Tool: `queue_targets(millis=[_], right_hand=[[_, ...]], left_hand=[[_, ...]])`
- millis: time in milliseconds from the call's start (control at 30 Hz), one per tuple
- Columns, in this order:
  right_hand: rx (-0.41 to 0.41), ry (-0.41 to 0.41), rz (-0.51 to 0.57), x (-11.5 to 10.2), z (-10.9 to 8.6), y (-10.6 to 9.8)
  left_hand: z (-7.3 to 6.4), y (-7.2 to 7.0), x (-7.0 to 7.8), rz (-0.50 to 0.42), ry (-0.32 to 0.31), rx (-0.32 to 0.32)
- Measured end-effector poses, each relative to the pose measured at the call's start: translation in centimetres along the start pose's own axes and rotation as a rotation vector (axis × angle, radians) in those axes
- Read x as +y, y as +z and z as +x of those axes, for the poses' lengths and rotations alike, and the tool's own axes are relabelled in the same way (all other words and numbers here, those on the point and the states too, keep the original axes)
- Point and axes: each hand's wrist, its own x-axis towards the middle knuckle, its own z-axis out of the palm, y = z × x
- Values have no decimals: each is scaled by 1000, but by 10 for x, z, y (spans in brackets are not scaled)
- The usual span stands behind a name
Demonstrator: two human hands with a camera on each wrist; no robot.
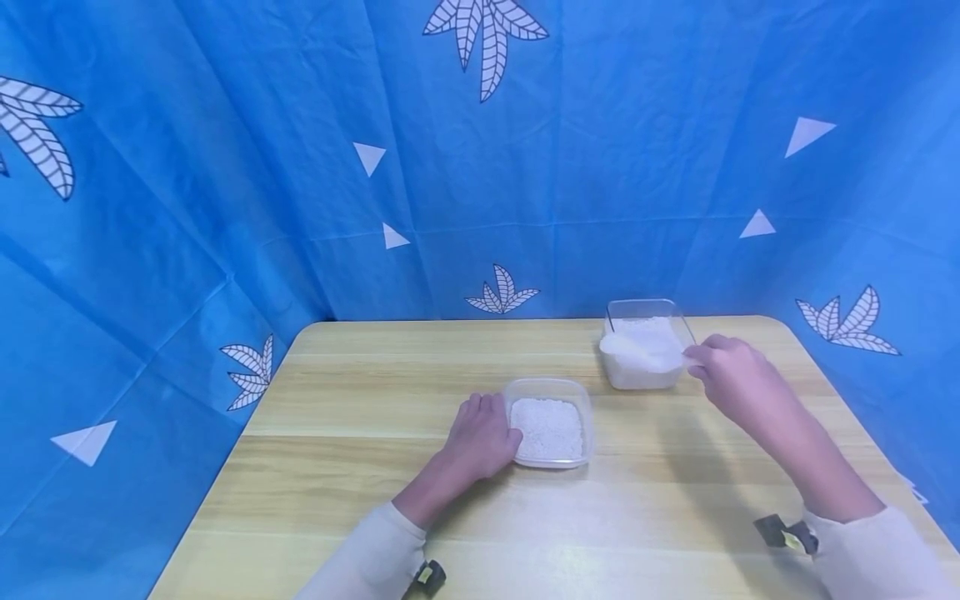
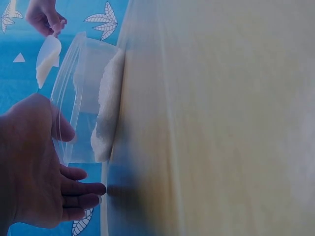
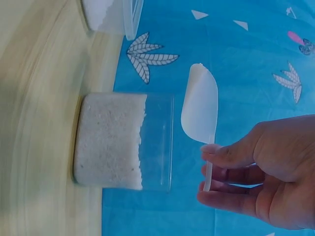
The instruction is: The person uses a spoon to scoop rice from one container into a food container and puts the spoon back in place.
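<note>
My right hand (image 1: 731,371) pinches the thin handle of a white plastic scoop (image 3: 201,105) between thumb and fingers. That scoop is held above a tall clear square container (image 3: 157,142), which is largely filled with white rice (image 3: 110,140). In the left wrist view, white rice shows in the scoop's bowl (image 2: 47,59). My left hand (image 1: 483,437) is at the left side of a low clear plastic box (image 1: 551,461), its thumb at the near left corner and its fingers along the left wall. A shallower layer of white rice (image 1: 547,427) covers the box's bottom.
Both containers stand on a light wooden table (image 1: 352,400), the tall one farther back and to the right. A blue patterned cloth (image 1: 300,150) hangs behind the table and along its sides. Dark wrist straps (image 1: 787,533) show at the sleeves.
</note>
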Motion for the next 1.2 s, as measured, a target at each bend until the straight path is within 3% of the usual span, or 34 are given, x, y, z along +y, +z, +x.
queue_targets(millis=[200,767,1200], right_hand=[[45,-52,16,-9,-4,4],[93,-83,71,-29,-10,26],[16,-32,1,-42,-13,25]], left_hand=[[0,0,-1,2,6,5],[1,2,0,10,5,13],[0,1,1,10,5,5]])
